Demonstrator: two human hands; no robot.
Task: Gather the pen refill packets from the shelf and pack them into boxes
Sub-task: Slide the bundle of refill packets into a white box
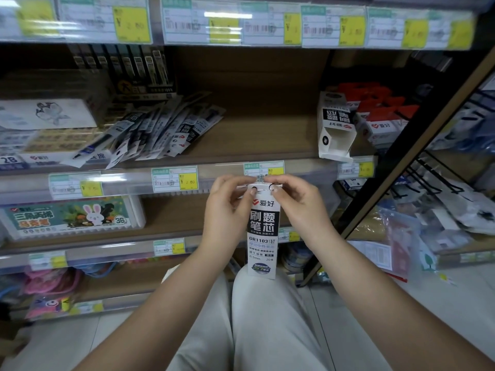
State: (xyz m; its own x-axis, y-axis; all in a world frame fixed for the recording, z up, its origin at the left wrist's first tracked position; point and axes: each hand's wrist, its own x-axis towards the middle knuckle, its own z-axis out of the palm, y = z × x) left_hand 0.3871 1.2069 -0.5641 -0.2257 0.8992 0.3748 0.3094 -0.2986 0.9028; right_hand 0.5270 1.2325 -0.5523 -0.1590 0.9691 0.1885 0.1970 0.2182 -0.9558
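Note:
I hold a tall white and black pen refill box upright in front of the shelf, its bottom near my knee. My left hand grips its upper left side, with the thumb on the top flap. My right hand pinches the top flap from the right. A heap of flat refill packets lies fanned out on the wooden shelf at the middle left. An open empty white box stands upside down at the right end of that shelf.
Red and white boxes stand behind the open box. A rabbit-print marker case sits on the lower shelf at left. Price labels line the shelf edges. A black wire rack with bagged goods stands at right. My knees fill the foreground.

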